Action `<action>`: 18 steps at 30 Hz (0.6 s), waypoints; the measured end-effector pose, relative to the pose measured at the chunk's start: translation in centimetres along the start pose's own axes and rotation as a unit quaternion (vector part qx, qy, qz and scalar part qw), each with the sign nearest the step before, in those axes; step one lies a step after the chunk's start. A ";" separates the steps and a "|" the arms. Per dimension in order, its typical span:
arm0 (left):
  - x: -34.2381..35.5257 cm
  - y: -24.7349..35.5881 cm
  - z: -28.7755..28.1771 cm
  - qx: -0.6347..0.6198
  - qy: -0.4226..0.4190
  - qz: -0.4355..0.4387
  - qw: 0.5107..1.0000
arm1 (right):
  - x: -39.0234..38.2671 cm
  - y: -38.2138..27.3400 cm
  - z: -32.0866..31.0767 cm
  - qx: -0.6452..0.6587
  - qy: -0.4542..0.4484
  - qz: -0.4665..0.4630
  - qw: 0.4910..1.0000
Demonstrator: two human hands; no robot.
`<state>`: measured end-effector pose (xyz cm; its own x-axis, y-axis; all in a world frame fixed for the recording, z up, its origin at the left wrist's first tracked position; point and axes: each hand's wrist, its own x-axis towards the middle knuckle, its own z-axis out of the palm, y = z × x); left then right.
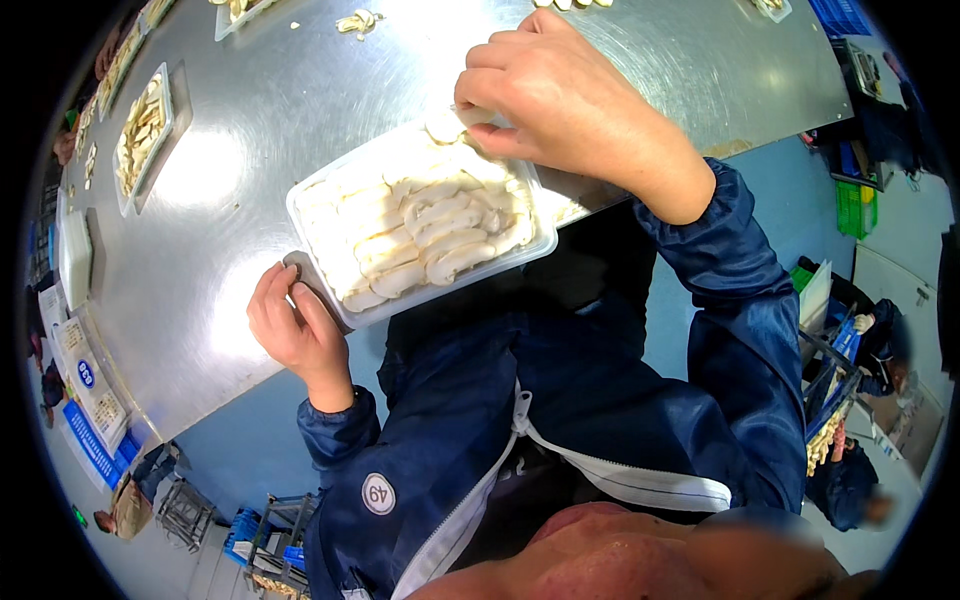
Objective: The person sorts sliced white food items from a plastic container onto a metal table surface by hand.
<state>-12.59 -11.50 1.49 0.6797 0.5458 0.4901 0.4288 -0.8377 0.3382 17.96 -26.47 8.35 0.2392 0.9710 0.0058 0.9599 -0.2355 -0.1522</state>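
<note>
1. While the dark blue jacket (600,400) fills the lower middle of the frame, the left hand (305,335) is left of centre, fingers loosely bent and partly spread. Its fingertips sit at the tray's left edge, seemingly touching the wall without gripping any slice.

2. The clear plastic tray (460,284) is at the centre of the frame, slightly slanted, on the metal surface (270,110). Overlapping pale slices (450,225) fill it in rows.

3. Above the tray's far edge, at upper centre, is the right hand (560,95). Its fingers are curled, with the thumb below them, close to a round pale slice (445,126); I cannot tell whether they pinch it.

4. Farther off, a small pile of pieces (358,22) lies near the top edge. A second tray (127,205), also holding slices, rests at upper left.

5. Beyond the surface, a green crate (857,208) stands at the right, and a person in dark clothing (845,485) is at lower right, the details blurred.
</note>
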 end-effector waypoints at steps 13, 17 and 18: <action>0.0 -0.3 0.3 0.004 0.008 0.001 1.000 | -1.6 0.2 -0.7 0.100 0.131 -0.115 0.980; 0.1 -0.2 0.2 0.009 0.001 0.004 1.000 | -1.5 0.3 -0.9 0.084 0.124 -0.119 0.981; 0.1 -0.2 0.2 0.008 0.001 0.002 1.000 | -1.6 0.8 -1.0 0.083 0.124 -0.119 0.982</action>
<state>-12.46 -11.29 1.34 0.6803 0.5420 0.4934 0.4351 -0.8404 0.3231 18.45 -28.26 9.20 0.0596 0.9529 0.2975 0.9607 0.0262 -0.2765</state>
